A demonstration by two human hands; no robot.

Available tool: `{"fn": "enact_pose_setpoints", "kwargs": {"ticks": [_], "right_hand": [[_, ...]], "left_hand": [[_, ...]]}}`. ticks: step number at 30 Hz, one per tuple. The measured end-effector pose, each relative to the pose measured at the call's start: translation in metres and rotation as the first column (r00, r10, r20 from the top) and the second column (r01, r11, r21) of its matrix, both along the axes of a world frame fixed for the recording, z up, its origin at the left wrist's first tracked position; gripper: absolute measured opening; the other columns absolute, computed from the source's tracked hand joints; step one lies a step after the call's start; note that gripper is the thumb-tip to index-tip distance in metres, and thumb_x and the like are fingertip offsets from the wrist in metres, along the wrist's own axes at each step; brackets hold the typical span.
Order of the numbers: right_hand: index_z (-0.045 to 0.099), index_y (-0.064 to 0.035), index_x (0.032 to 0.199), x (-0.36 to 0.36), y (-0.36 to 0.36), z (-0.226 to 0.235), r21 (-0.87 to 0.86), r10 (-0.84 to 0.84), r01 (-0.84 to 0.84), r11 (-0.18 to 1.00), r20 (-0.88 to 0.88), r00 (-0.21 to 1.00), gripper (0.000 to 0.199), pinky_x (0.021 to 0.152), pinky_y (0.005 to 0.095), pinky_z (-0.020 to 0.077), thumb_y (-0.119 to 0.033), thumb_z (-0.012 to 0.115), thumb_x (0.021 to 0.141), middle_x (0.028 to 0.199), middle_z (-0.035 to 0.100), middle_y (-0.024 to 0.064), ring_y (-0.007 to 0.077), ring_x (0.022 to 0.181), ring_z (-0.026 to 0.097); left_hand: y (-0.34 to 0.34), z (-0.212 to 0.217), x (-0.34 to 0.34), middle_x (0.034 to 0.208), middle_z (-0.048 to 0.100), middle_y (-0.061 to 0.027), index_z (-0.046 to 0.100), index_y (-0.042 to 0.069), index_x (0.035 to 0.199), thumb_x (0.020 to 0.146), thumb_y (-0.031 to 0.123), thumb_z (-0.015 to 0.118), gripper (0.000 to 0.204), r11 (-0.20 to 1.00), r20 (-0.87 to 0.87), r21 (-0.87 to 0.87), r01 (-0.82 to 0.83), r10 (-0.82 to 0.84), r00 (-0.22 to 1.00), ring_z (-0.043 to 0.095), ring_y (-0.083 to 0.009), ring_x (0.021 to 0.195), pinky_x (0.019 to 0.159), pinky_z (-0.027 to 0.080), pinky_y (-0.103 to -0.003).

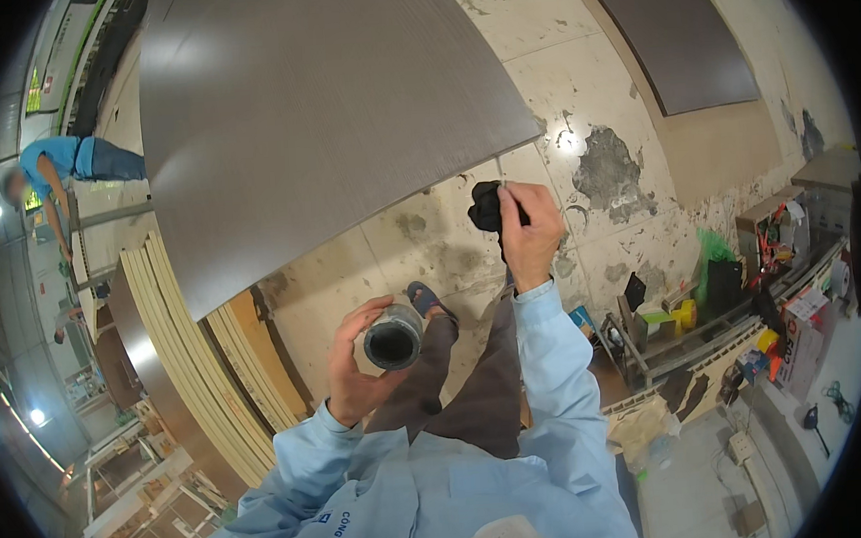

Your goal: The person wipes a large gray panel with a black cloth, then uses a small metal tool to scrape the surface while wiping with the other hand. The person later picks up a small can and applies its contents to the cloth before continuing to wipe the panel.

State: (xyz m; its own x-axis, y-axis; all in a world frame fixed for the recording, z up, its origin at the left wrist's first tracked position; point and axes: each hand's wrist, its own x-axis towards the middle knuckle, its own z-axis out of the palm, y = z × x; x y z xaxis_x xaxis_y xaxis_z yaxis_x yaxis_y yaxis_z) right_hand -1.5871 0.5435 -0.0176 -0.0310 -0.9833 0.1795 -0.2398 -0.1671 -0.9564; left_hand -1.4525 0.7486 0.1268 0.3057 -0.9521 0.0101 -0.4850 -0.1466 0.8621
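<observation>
My left hand [355, 356] is wrapped round a small clear jar [392, 339] with dark contents, its open mouth facing up in front of my body. Between the thumb and fingers of my right hand [534, 232] is a bunched black cloth [486, 208]. It hangs over the floor just off the near right corner of a large dark grey-brown panel [334, 108]. Neither hand touches the panel. What lies under my right fingers is partly hidden.
Stacked boards [196, 349] stand on edge at the left. Another dark panel [676, 37] lies far right. A cluttered tool bench [688, 353] with a yellow tape roll [685, 314] runs along the right. A person in blue [60, 157] works at far left. The floor [428, 230] has worn patches.
</observation>
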Motion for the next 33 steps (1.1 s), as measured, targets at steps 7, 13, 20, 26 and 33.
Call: {"fn": "enact_pose_setpoints", "kwargs": {"ticks": [7,13,20,26,33], "right_hand": [[0.074,0.0000,0.096,0.014,0.011,0.012,-0.162,0.334,-0.339,0.927,-0.059,0.941,0.010,0.075,0.0340,0.0548,0.000,0.075,0.087,0.092,0.072,0.0129,0.0265,0.082,0.071],[0.075,-0.0029,0.096,0.025,0.021,0.012,-0.118,0.117,-0.123,0.985,-0.057,0.992,0.010,0.072,0.0336,0.0549,-0.002,0.075,0.087,0.092,0.071,0.0115,0.0274,0.079,0.070],[0.075,-0.0020,0.096,0.041,0.046,0.019,-0.214,0.121,-0.141,0.967,-0.106,0.987,0.010,0.072,0.0348,0.0543,-0.002,0.076,0.086,0.089,0.071,0.0119,0.0272,0.080,0.070],[0.076,-0.0045,0.097,0.049,0.049,0.013,-0.237,0.138,-0.167,0.957,-0.133,0.981,0.009,0.071,0.0348,0.0545,-0.004,0.073,0.088,0.089,0.073,0.0111,0.0257,0.078,0.071],[0.073,-0.0001,0.094,0.034,0.076,0.021,-0.222,0.024,-0.038,0.974,-0.066,0.998,0.007,0.077,0.0329,0.0531,-0.004,0.074,0.089,0.090,0.071,0.0114,0.0238,0.081,0.069]], "left_hand": [[0.024,-0.017,0.018,0.142,0.055,-0.0244,0.047,0.003,0.138,0.071,-0.003,0.088,0.078,0.994,-0.076,-0.044,-0.095,0.092,0.993,0.059,-0.0310,0.130,0.108,0.048,-0.041],[0.049,-0.029,0.037,0.143,0.055,-0.0223,0.047,0.002,0.137,0.071,-0.001,0.088,0.078,0.996,-0.085,-0.049,-0.080,0.075,0.994,0.060,-0.0267,0.127,0.108,0.048,-0.039],[0.090,-0.043,0.062,0.143,0.056,-0.0207,0.047,0.002,0.137,0.072,0.001,0.087,0.076,0.998,-0.077,-0.021,-0.053,0.051,0.996,0.060,-0.0260,0.127,0.107,0.048,-0.039],[0.121,-0.045,0.075,0.141,0.057,-0.0203,0.047,0.003,0.137,0.072,0.001,0.086,0.076,0.998,-0.114,-0.035,-0.052,0.047,0.992,0.060,-0.0266,0.127,0.107,0.048,-0.039],[0.137,-0.040,0.070,0.140,0.057,-0.0201,0.046,0.003,0.137,0.071,0.001,0.086,0.077,0.999,-0.130,-0.010,-0.045,0.043,0.991,0.058,-0.0275,0.129,0.110,0.045,-0.040]]}}
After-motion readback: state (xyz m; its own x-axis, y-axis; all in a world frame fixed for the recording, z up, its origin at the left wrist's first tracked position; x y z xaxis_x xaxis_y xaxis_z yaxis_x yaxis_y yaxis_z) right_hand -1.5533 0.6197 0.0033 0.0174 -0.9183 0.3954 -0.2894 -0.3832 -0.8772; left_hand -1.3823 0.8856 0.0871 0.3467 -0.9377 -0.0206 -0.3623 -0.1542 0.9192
